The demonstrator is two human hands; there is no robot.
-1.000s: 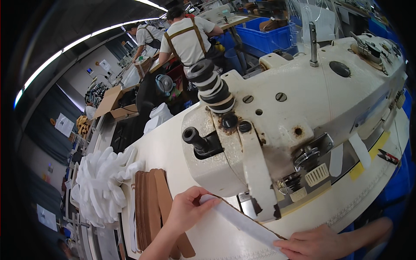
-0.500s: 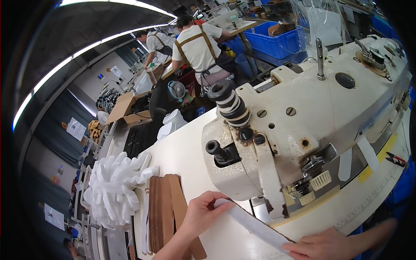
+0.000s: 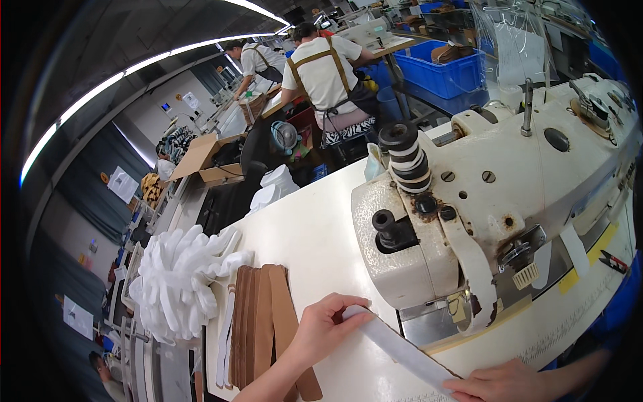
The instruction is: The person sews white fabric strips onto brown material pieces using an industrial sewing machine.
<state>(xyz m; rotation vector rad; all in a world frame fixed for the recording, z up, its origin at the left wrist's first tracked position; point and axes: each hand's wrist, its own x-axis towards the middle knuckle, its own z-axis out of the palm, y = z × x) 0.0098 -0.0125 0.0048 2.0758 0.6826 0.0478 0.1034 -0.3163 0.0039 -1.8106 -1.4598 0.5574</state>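
Observation:
A pale grey-white strip with a thin brown edge [image 3: 404,347] stretches between my two hands, slanting down to the right just in front of the sewing machine [image 3: 429,258]. My left hand [image 3: 329,326] pinches its upper left end between thumb and fingers. At the lower right end, my right hand [image 3: 494,382] grips it, its fingertips on the strip near the picture's bottom edge. The strip lies apart from the machine's needle area, where the needle itself is hard to make out. Left of my left hand sits a row of brown strips [image 3: 251,321].
White gloves [image 3: 177,285] are heaped at the table's left edge. Red-handled thread snips [image 3: 613,262] lie at the far right. A blue crate [image 3: 439,70] stands at the back. Two people in aprons [image 3: 326,77] work at benches beyond the machine.
The view has shifted, so the machine appears farther right and lower. Both hands keep hold of the strip, which now appears farther from the machine's needle area.

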